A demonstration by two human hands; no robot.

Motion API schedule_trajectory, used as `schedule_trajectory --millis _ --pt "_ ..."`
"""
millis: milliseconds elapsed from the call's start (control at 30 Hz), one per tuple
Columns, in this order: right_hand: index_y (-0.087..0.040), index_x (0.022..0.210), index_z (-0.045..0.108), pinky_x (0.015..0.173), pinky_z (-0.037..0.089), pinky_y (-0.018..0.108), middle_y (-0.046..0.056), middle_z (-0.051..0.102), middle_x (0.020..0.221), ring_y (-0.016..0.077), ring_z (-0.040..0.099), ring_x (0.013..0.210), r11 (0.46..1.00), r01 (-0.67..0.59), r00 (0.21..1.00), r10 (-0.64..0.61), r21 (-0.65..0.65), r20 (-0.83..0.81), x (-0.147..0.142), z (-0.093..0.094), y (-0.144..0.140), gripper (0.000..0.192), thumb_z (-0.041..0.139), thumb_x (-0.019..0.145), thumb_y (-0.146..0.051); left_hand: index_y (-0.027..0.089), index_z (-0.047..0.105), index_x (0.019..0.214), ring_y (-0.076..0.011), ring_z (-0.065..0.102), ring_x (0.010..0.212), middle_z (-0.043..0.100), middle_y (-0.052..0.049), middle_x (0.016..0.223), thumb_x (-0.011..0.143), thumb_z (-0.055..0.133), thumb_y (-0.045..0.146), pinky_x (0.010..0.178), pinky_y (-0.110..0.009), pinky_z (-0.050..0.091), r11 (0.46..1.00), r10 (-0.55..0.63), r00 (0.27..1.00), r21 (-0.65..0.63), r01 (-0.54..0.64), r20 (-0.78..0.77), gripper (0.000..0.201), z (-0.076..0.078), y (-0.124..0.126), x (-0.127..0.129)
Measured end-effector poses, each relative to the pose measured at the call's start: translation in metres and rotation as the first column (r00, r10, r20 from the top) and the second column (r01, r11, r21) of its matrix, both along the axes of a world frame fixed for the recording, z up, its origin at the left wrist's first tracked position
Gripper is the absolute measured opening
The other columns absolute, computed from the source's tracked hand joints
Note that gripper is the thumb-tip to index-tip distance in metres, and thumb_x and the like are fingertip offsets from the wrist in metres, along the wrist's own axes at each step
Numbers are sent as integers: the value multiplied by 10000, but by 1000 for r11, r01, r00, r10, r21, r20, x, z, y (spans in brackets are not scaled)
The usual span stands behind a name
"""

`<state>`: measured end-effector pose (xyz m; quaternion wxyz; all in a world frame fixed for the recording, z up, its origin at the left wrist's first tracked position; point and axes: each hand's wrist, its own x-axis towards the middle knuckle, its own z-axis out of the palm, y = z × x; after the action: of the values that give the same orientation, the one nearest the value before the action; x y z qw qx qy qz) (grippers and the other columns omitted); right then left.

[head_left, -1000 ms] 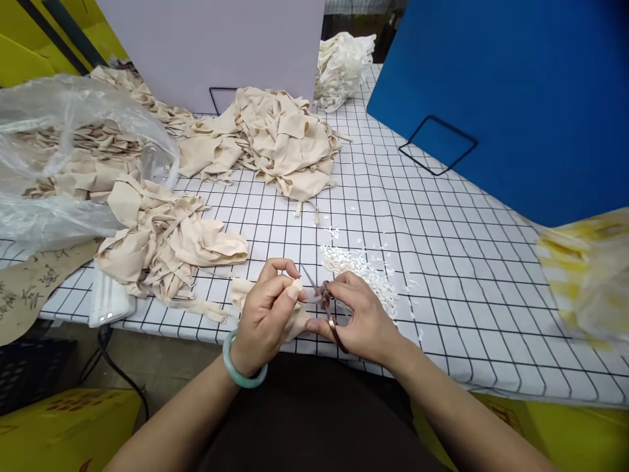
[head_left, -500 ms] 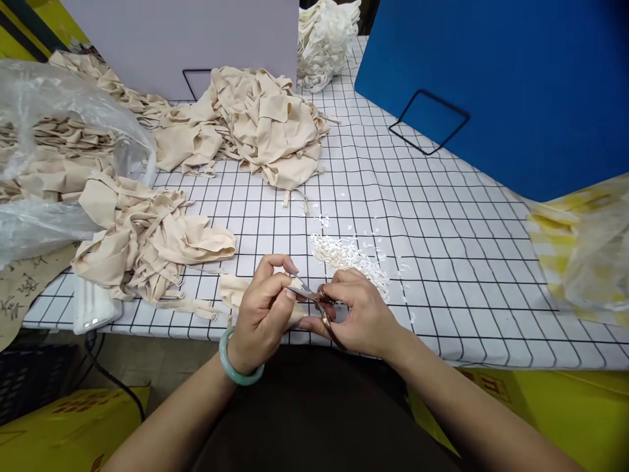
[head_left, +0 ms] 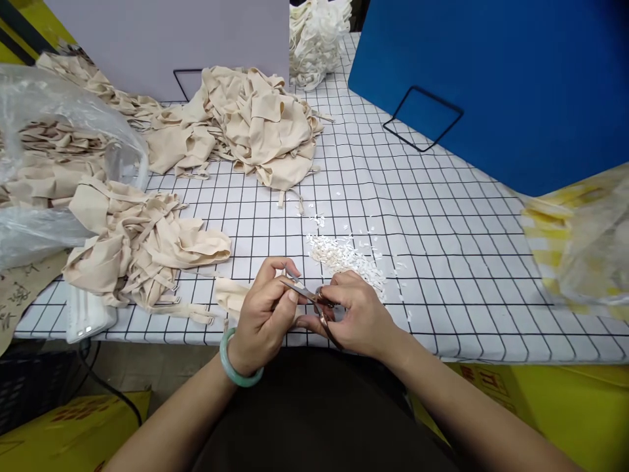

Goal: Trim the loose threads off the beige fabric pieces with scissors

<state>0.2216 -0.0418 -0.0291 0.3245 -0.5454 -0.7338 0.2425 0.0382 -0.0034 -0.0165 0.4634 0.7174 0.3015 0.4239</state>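
Checked white cloth covers the table (head_left: 442,216), with a grey board and a blue board (head_left: 491,85) standing at the back. Far left, a clear plastic bag (head_left: 44,164) holds beige fabric pieces, and more of them spill into a loose heap (head_left: 142,246) just beside it; a second heap (head_left: 255,128) lies further back, near the grey board.

At the near edge, the left hand (head_left: 263,314), a green bangle (head_left: 238,367) on its wrist, pinches a small beige fabric piece (head_left: 230,294) between thumb and fingertips, fingers closed on it. The piece trails off to the left onto the cloth. Small scissors (head_left: 309,298) meet it from the right, the blades pointing up-left and nearly together at the pinched end. The right hand (head_left: 358,314) is wrapped closed on the scissor handles. Just beyond the hands lies a scatter of white snippets (head_left: 346,255), and at the far right a yellow striped bag (head_left: 580,236) sits on the table edge.

To trim well, I judge the pinch should stay close to the cut so the fabric is taut, with only the blade tips used and the fingertips clear of them
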Motion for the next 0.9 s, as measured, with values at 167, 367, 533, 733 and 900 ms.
schedule_trajectory --millis 167,367,533,733,900 --pt "-190 525 487 607 363 276 -27 487 483 103 415 501 992 99 994 -102 83 35 8 -9 -10 546 666 882 -562 162 632 843 -201 512 1060 545 -83 969 987 450 118 859 -314 475 999 -42 996 26 44 -78 236 1 3 12" --pt "-194 476 480 517 353 261 -9 449 472 117 426 490 937 348 936 -344 -42 69 26 -25 -21 631 619 841 -690 161 617 802 -198 530 1042 528 -84 994 975 464 132 881 -314 489 991 -132 984 -5 133 -119 233 -8 12 34" --pt "-217 689 608 556 451 285 24 600 682 161 527 607 851 438 875 -477 -291 -80 46 -21 -22 474 727 747 -672 161 630 783 -216 556 1034 536 -94 1013 983 463 206 899 -358 503 986 -143 980 -104 129 -141 265 -8 14 36" --pt "-249 994 515 670 555 319 64 631 1049 178 615 782 909 0 811 -244 -416 -532 11 -10 8 442 781 752 -505 170 651 793 -225 609 1095 592 -117 1096 982 475 248 960 -387 523 932 -338 936 -170 319 -97 270 20 41 15" --pt "-244 898 476 770 536 369 51 613 1057 186 606 841 919 66 823 -270 -389 -499 -24 -15 28 302 723 789 -379 160 628 882 -243 571 1088 598 -112 1099 900 440 92 979 -445 484 989 111 847 145 -41 -519 201 15 73 -64"
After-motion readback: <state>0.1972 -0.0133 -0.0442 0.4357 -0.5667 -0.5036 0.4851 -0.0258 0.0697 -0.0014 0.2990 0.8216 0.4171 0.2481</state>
